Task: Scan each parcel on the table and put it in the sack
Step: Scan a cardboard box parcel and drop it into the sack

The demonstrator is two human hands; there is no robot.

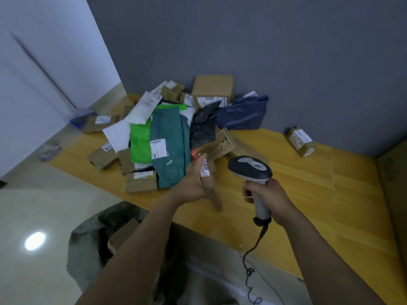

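fingers (198,162) of the left hand (192,184) are curling round a slim cardboard parcel (214,193) above the table (308,183) edge, beside the scanner (251,167) the right hand (272,200) is gripping; likely light and stiff, best held mid-length, sack (88,238) lying open below

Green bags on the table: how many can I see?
2. On the table, a bright green bag lies on the left; a dark green bag overlaps its right edge. More may be hidden under other parcels.
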